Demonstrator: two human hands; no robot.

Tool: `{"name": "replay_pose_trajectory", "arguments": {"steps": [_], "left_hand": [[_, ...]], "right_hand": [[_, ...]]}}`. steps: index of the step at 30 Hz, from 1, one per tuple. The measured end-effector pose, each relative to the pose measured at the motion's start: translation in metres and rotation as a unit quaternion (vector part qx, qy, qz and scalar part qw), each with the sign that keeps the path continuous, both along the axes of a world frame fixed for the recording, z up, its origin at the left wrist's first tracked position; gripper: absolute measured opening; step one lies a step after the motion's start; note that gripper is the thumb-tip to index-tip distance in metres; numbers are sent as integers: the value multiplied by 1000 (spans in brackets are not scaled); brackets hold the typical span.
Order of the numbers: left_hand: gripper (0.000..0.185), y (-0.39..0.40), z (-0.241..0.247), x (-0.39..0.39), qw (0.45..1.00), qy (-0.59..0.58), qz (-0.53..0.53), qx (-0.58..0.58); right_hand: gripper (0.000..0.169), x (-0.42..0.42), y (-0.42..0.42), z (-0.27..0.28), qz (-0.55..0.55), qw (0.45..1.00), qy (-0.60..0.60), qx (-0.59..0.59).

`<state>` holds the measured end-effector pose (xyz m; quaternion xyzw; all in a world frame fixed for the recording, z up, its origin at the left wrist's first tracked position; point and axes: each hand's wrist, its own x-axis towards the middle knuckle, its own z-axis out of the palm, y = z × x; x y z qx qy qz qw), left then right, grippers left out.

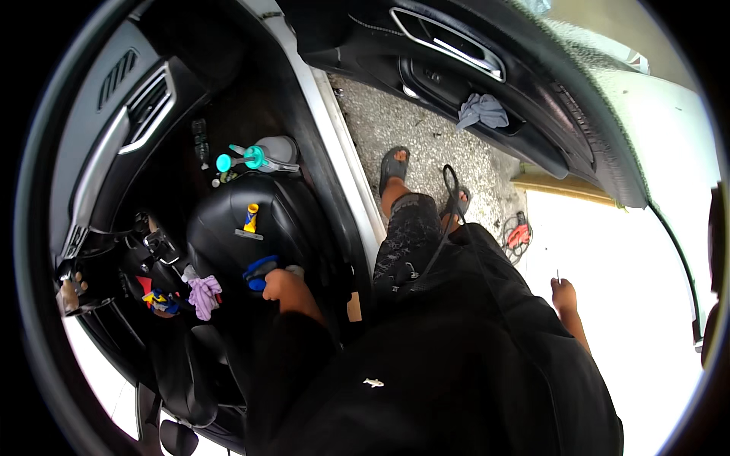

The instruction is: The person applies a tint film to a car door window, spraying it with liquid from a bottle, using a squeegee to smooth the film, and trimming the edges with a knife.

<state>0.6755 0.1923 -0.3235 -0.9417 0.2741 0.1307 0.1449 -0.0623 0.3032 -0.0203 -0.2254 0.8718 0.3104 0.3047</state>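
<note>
On the left, my left hand (283, 288) reaches over a car's black leather seat (219, 214), its fingers closed at a blue and dark object (260, 272) whose kind is unclear. A pale rounded thing shows just behind the knuckles. Farther up the same seat lies a yellow and blue scraper (250, 222) with a grey blade end. My right hand (563, 293) is low at my right side, outside the car, with a thin, pointed tool (558, 275) sticking up from its curled fingers; the bright background hides detail.
A grey spray bottle with a teal head (276, 153) and a clear bottle (200, 142) lie in the footwell. A lilac cloth (204, 296) hangs by the console. The open car door (513, 131) holds a grey cloth (483, 111). A red tool with a cable (519, 235) lies on the ground.
</note>
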Motion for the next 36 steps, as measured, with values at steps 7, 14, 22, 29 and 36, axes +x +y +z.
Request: {"name": "replay_pose_trajectory", "arguments": {"steps": [7, 14, 22, 29, 36], "left_hand": [[38, -115, 193, -137, 823, 141, 5, -551], [38, -330, 307, -248, 674, 300, -63, -672], [42, -479, 326, -302, 693, -22, -485, -533], [39, -446, 309, -352, 654, 54, -510, -556], [47, -333, 316, -512, 622, 141, -555, -535]], "right_hand": [[61, -33, 36, -64, 31, 998, -36, -33], [53, -56, 20, -89, 15, 986, -73, -151], [60, -72, 89, -89, -66, 979, -44, -188], [52, -46, 172, -114, -174, 973, -52, -141], [40, -36, 219, -160, -16, 976, -137, -168]]}}
